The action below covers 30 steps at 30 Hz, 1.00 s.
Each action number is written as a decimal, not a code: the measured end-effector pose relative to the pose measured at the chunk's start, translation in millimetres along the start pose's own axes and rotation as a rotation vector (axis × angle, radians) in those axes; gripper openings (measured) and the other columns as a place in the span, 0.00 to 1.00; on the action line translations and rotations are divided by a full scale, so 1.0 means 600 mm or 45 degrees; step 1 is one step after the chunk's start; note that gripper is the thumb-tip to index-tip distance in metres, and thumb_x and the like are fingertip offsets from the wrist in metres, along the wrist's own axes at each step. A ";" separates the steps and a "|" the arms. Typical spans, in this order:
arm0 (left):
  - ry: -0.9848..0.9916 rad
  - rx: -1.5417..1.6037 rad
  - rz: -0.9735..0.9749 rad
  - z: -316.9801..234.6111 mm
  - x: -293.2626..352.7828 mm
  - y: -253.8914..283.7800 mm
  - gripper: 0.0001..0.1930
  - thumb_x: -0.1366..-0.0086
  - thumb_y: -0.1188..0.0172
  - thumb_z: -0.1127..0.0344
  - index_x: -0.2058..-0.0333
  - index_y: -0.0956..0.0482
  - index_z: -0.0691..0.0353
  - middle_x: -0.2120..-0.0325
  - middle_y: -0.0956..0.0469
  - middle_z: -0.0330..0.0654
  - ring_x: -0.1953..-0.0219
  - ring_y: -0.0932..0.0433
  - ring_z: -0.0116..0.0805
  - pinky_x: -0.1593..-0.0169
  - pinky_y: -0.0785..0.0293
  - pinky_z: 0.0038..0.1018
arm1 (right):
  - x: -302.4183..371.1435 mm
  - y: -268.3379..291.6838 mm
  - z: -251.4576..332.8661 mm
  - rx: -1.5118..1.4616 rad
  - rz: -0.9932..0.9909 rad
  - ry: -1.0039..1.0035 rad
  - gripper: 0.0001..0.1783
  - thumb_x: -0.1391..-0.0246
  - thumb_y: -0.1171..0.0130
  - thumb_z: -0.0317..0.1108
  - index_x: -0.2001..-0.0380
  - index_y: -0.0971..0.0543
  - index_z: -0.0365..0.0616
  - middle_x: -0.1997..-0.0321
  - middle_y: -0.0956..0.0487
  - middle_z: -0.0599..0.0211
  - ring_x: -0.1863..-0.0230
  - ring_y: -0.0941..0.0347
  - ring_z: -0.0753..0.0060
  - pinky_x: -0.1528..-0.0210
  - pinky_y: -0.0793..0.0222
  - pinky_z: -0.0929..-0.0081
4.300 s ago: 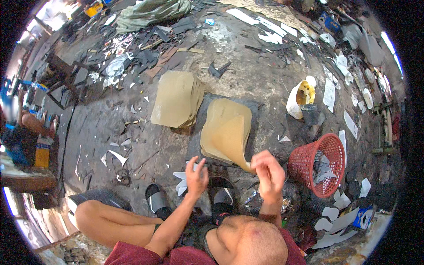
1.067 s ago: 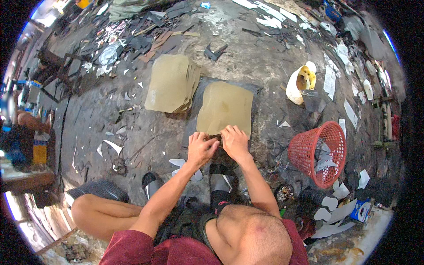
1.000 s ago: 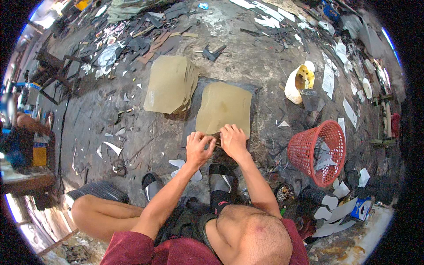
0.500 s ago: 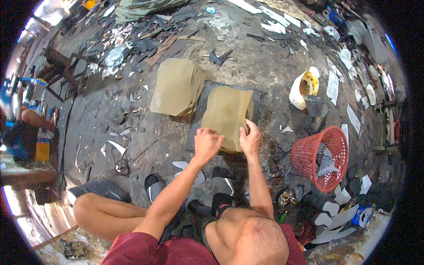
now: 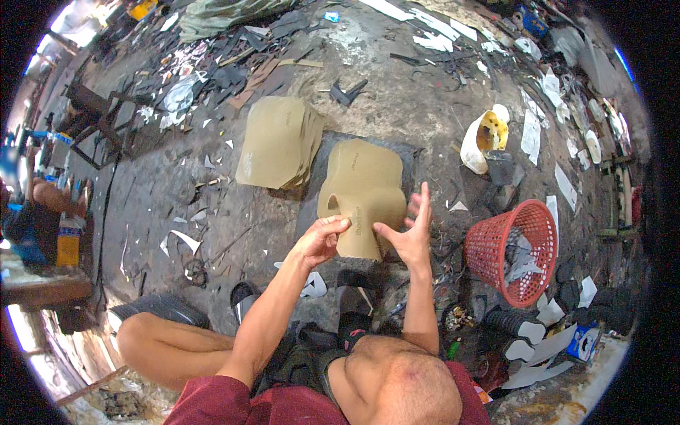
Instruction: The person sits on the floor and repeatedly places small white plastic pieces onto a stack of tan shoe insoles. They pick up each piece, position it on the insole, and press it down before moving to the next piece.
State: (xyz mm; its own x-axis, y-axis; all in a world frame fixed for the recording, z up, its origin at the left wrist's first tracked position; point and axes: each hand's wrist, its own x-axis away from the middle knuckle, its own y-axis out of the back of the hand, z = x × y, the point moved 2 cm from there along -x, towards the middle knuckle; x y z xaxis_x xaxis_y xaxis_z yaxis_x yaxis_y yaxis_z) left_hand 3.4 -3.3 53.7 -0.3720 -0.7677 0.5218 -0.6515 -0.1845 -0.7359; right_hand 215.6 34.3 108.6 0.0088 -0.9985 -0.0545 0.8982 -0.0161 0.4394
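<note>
In front of me a tan, flexible sheet (image 5: 365,166) lies on a dark square mat (image 5: 306,216). Its near part is buckled up into a fold, and faint dark print shows on its surface. My left hand (image 5: 320,241) is closed, pinching the near left part of the sheet between thumb and fingers. At the near right side my right hand (image 5: 409,234) has its fingers spread upward, its thumb against or just beside the sheet. To the left of the mat sits a stack of similar tan sheets (image 5: 276,142), slightly fanned along its right side.
A red plastic basket (image 5: 489,248) with white scraps leans at the right. Beyond it lies a cut-open white container (image 5: 473,150) with yellowish insides. Dark and white offcuts (image 5: 188,241) litter the floor. A dark metal frame (image 5: 106,127) stands far left. Sandals (image 5: 354,290) lie close to my legs.
The sheet has gone from nearly flat to buckled near me, and its print now shows. My left hand has taken hold of it; my right hand has loosened and spread its fingers.
</note>
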 end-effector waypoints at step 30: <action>-0.655 -0.867 -0.643 0.017 0.061 0.087 0.17 0.40 0.30 0.74 0.51 0.15 0.66 0.63 0.15 0.36 0.63 0.20 0.21 0.58 0.22 0.21 | 0.026 -0.104 -0.077 0.684 0.404 0.558 0.21 0.45 0.31 0.42 0.49 0.18 0.51 0.46 0.19 0.57 0.40 0.26 0.51 0.41 0.29 0.54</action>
State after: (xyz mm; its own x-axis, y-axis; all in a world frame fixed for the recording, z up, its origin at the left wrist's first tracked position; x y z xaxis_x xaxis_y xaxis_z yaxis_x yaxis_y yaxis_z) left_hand -37.4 -47.2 30.2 0.2812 -0.8988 0.3363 -0.9554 -0.2950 0.0105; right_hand 179.9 22.1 39.0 0.5055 -0.8489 -0.1545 0.4868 0.1327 0.8633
